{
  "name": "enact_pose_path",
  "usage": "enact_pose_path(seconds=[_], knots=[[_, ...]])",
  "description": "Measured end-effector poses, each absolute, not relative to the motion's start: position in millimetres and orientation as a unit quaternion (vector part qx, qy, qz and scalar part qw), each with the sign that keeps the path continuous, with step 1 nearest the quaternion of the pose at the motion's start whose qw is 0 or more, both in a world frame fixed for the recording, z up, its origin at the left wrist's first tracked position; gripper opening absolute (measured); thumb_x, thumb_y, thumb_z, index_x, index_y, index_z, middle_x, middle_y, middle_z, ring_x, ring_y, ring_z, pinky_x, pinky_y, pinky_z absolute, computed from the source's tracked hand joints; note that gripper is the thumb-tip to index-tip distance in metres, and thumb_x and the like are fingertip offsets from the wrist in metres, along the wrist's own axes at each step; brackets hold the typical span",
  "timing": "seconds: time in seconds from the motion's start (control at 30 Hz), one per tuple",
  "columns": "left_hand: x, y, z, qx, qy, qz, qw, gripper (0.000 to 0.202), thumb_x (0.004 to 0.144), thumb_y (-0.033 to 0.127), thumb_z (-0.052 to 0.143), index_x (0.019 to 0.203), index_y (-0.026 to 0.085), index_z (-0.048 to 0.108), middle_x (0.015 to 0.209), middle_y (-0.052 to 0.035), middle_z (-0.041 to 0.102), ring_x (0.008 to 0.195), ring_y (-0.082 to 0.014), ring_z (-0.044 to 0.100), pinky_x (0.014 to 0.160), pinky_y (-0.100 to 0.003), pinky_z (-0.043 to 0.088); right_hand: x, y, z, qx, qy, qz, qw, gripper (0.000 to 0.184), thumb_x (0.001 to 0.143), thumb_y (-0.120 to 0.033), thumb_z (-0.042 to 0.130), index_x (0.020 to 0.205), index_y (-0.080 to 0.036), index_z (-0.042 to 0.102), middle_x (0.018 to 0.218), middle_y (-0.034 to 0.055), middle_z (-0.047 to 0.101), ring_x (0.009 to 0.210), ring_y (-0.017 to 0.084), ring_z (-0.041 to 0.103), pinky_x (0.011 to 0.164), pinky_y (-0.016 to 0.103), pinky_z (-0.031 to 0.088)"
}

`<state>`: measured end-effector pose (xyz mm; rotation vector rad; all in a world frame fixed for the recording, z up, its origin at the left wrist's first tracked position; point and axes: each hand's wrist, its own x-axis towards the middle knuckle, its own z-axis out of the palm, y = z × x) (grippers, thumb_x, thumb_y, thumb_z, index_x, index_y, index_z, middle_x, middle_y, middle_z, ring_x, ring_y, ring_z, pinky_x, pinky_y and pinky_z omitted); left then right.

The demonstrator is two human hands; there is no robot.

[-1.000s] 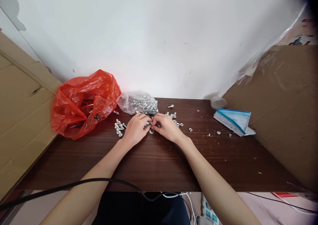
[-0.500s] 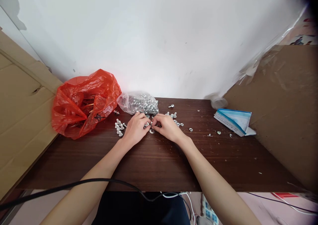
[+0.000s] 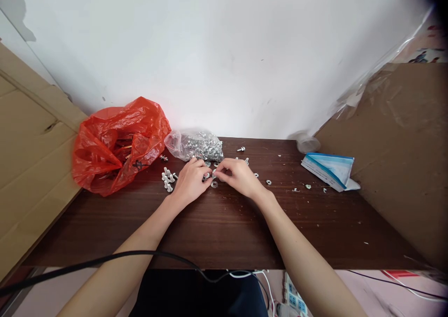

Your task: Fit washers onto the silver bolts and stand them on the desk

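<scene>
My left hand [image 3: 191,180] and my right hand [image 3: 238,176] meet fingertip to fingertip over a dark wooden table [image 3: 224,233], near its far edge. Both hands pinch small metal hardware between them, a bolt or nut too small to name surely. A washer [image 3: 214,185] lies on the table just below the fingertips. A clear bag of metal fasteners [image 3: 196,145] sits right behind the hands. Several assembled white-and-metal bolts [image 3: 167,179] stand left of my left hand. Loose nuts and bolts [image 3: 257,174] lie scattered right of my right hand.
A crumpled red plastic bag [image 3: 119,144] sits at the table's far left. A blue-and-white packet [image 3: 331,170] lies at the right. Cardboard sheets [image 3: 31,144] flank both sides. A black cable [image 3: 105,261] runs along the near edge. A white wall stands behind.
My right hand has lifted slightly and shifted a little away from me; the washer below the fingertips now shows fully. My left hand has hardly moved.
</scene>
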<state>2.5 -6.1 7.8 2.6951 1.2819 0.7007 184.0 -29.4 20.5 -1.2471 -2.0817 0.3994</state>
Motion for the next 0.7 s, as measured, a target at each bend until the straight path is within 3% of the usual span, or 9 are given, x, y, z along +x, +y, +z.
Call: enact_pose_path(seconds=[0.1,0.17,0.33,0.53,0.7], knots=[[2,-7,9,0.878,0.417,0.228,0.049,0.009,0.081,0.019,0.062,0.08,0.018,0.07,0.081,-0.0034,0.062,0.086,-0.0206,0.05,0.075,-0.033,0.044,198,-32,31,-0.521,-0.739,0.102,0.414,0.032,0.09,-0.04,0.054,0.071,-0.017,0.064,0.067,0.0008,0.065,0.061,0.011,0.053,0.061,0.023,0.037],[2,-8,10,0.879,0.414,0.229,0.053,0.01,0.081,0.018,0.061,0.078,0.018,0.07,0.081,-0.0034,0.062,0.085,-0.0204,0.05,0.076,-0.033,0.044,212,-32,35,-0.567,-0.703,0.079,0.421,0.038,0.091,-0.043,0.05,0.068,-0.017,0.064,0.058,0.0001,0.061,0.055,0.011,0.049,0.058,0.024,0.035],[2,-9,10,0.878,0.415,0.233,0.055,0.014,0.08,0.014,0.057,0.078,0.017,0.07,0.081,-0.0041,0.062,0.083,-0.0203,0.05,0.075,-0.034,0.045,245,-33,36,-0.656,-0.684,0.097,0.304,0.035,0.084,-0.04,0.05,0.06,-0.017,0.062,0.05,-0.0002,0.057,0.049,0.011,0.045,0.054,0.026,0.032],[3,-10,9,0.876,0.412,0.244,0.053,0.018,0.078,0.013,0.054,0.08,0.017,0.072,0.081,-0.0048,0.064,0.084,-0.0206,0.051,0.076,-0.035,0.046,258,-31,30,-0.657,-0.685,0.23,0.214,0.037,0.074,-0.055,0.062,0.081,-0.02,0.072,0.053,-0.0001,0.063,0.051,0.013,0.051,0.053,0.026,0.035],[4,-11,11,0.872,0.418,0.246,0.063,0.019,0.085,0.024,0.056,0.082,0.017,0.073,0.084,-0.0053,0.065,0.086,-0.0201,0.053,0.079,-0.035,0.047,255,-27,25,-0.654,-0.697,0.231,0.181,0.023,0.071,-0.038,0.068,0.086,-0.021,0.07,0.06,-0.0019,0.065,0.057,0.014,0.057,0.057,0.026,0.039]])
